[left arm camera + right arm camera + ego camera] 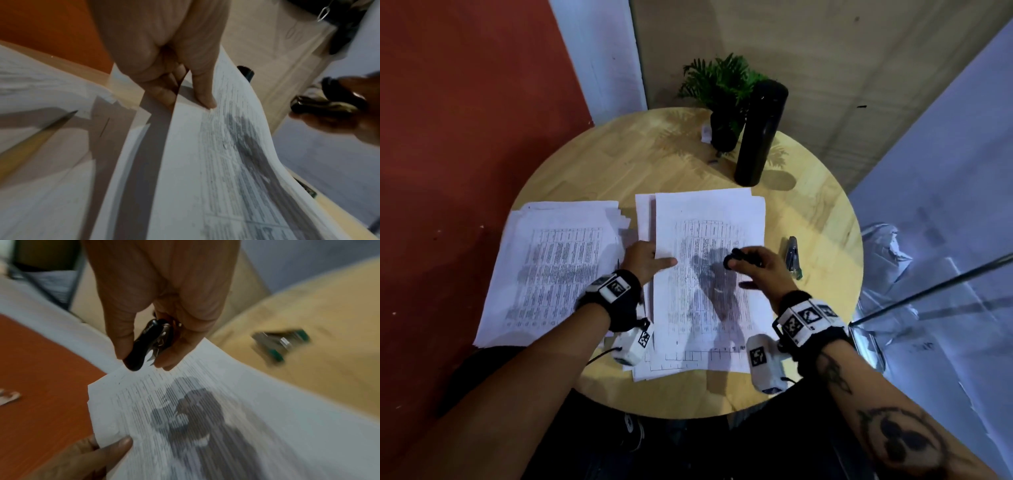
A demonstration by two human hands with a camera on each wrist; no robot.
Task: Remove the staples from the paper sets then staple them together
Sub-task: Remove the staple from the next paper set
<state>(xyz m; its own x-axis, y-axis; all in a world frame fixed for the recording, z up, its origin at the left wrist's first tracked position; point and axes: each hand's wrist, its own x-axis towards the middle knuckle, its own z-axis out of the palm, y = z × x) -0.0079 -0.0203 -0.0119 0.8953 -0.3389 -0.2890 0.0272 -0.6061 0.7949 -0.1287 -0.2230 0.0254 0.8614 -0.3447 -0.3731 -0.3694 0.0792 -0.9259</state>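
Observation:
Two printed paper sets lie on a round wooden table (822, 205): a fanned left stack (551, 270) and a centre set (709, 291). My left hand (654, 261) pinches the centre set's left edge, thumb (205, 97) on top and fingers underneath, lifting that edge (205, 162) a little. Over the same sheet my right hand (748, 269) grips a black staple remover (736, 257). Its metal claws (153, 356) point down at the page (205, 418), just above it. A silver and green stapler (792, 254) lies on the table right of the papers, blurred in the right wrist view (281, 344).
A tall black flask (760, 133) and a small potted plant (722, 92) stand at the table's far side. To the right of the table are a metal bar and clear plastic wrapping (914, 291). A red wall (448, 137) is on the left.

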